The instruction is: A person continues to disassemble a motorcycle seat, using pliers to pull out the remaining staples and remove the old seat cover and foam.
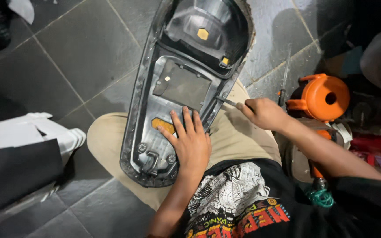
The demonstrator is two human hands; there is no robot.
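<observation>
Grey floor tiles (80, 53); left hand (190, 141) fingers flat on seat base (179, 83), right hand (263, 113) gripping tool (228, 102).

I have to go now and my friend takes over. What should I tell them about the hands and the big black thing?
Left hand: flat, fingers spread, pressing the upturned black seat base resting across the lap.
Right hand: gripping a thin metal tool, tip at the base's right edge.
Nearby: orange canister and a long metal rod on the tiled floor to the right.
Done: base turned underside up and steadied.
Left: the edge work; how far along it is can't be told.
</observation>
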